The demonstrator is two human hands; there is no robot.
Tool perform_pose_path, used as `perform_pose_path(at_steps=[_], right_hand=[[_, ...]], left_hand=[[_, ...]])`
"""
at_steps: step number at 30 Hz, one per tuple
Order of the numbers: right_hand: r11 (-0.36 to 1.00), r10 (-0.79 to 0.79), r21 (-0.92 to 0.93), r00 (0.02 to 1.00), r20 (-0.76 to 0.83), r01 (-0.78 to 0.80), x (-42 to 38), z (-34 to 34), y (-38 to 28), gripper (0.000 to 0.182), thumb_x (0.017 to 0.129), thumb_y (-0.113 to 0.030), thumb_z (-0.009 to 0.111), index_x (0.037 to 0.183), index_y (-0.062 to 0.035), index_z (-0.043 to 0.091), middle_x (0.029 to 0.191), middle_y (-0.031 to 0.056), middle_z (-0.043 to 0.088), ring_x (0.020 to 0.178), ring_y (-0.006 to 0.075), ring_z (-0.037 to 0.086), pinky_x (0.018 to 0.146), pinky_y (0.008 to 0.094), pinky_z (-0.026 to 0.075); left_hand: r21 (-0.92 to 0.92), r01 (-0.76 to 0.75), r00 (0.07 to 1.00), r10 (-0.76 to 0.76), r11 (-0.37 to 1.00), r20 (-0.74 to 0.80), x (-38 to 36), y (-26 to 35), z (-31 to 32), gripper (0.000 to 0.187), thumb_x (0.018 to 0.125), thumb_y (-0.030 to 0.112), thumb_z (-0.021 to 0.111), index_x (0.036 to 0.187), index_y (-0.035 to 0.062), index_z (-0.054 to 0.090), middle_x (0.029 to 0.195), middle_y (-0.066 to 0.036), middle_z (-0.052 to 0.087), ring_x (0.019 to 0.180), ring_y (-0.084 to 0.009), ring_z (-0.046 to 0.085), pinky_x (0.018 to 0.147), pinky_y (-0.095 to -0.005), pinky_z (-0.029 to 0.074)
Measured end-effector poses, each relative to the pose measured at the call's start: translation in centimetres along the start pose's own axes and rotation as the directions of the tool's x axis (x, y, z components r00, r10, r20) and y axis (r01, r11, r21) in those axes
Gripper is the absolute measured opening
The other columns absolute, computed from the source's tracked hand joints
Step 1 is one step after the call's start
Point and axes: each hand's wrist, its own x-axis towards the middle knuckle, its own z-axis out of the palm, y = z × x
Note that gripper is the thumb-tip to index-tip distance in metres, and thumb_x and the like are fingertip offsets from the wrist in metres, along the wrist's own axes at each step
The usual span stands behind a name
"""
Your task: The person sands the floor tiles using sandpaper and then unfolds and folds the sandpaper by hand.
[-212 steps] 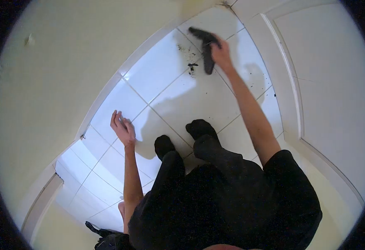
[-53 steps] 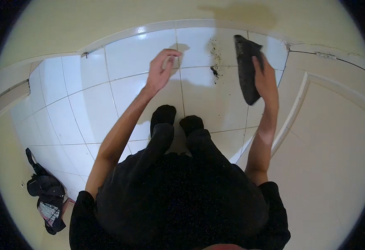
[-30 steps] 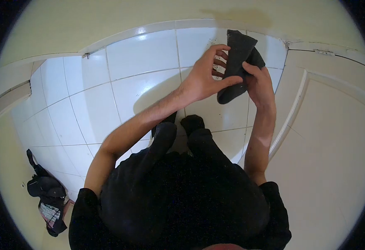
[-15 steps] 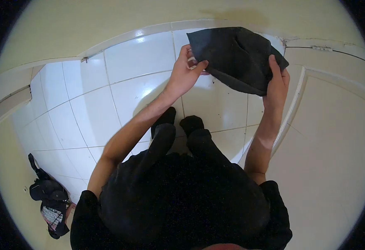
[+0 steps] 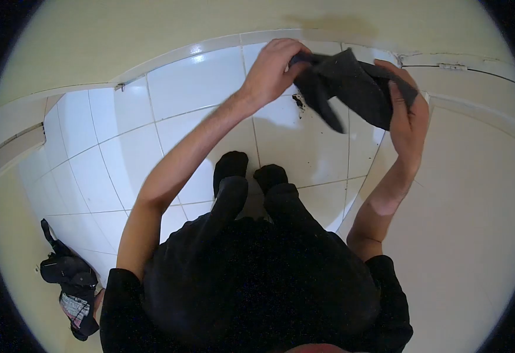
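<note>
A piece of dark grey-black cloth (image 5: 357, 88) hangs bunched and folded between my two hands, above the white floor near the wall. My left hand (image 5: 276, 67) is closed on its left end, thumb and fingers pinching the edge. On the other side my right hand (image 5: 409, 115) grips the right end, with the thumb lying over the front and the fingers behind. One narrow flap droops toward the floor below my left hand. The cloth's exact kind cannot be told from its folded shape.
Dark crumbs of dirt (image 5: 298, 102) lie on the white tiles (image 5: 199, 135) below the cloth. A pale door (image 5: 463, 206) stands at the right. At the lower left a black cap (image 5: 66, 269) and other dark items hang by the wall.
The cloth has gone from spread fairly flat to bunched and folded. My left hand has risen and moved right to its upper edge. My right hand has shifted slightly right. The dirt on the floor now shows.
</note>
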Motion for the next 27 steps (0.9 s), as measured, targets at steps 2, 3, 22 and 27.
perform_pose_path(at_steps=[2,3,22,27], right_hand=[[0.997,0.031,-0.062,0.994,-0.104,-0.037,-0.3,-1.1,1.4,0.026,0.108,-0.012,0.052,0.123,0.0033,0.068,0.11,0.0115,0.072,0.104,0.0167,0.063,0.097,0.0286,0.047],[0.993,0.073,-0.078,0.983,-0.166,-0.087,-0.7,-1.6,2.2,0.027,0.109,-0.011,0.051,0.124,0.0038,0.068,0.112,0.0099,0.071,0.108,0.0156,0.062,0.1,0.0279,0.045],[0.948,0.244,-0.069,0.85,-0.467,-0.31,0.6,-5.2,5.8,0.043,0.11,-0.035,0.053,0.117,0.004,0.069,0.096,0.0046,0.069,0.093,0.0125,0.058,0.088,0.0279,0.048],[0.892,0.376,-0.145,0.88,-0.289,-0.429,1.4,-5.4,7.9,0.052,0.11,-0.042,0.05,0.122,0.006,0.067,0.106,0.0129,0.074,0.095,0.0186,0.063,0.091,0.0329,0.05]], left_hand=[[0.047,-0.053,0.997,0.051,0.997,0.053,0.6,-0.3,-0.6,0.026,0.093,0.008,0.071,0.119,0.0057,0.066,0.113,-0.013,0.069,0.11,-0.0344,0.062,0.095,-0.044,0.049],[0.06,-0.116,0.993,0.115,0.991,0.017,1.0,-0.1,-0.7,0.023,0.094,0.009,0.071,0.116,0.0062,0.067,0.109,-0.012,0.07,0.107,-0.034,0.064,0.093,-0.0443,0.05],[-0.179,0.065,0.968,-0.019,0.982,0.249,4.6,2.0,-7.1,0.035,0.102,0.034,0.067,0.113,0.0014,0.066,0.091,-0.012,0.068,0.082,-0.019,0.064,0.078,-0.0357,0.054],[0.003,0.158,0.969,-0.155,0.987,0.191,4.5,2.0,-6.5,0.037,0.107,0.039,0.058,0.111,0.0016,0.061,0.084,-0.014,0.068,0.068,-0.0269,0.061,0.07,-0.038,0.052]])
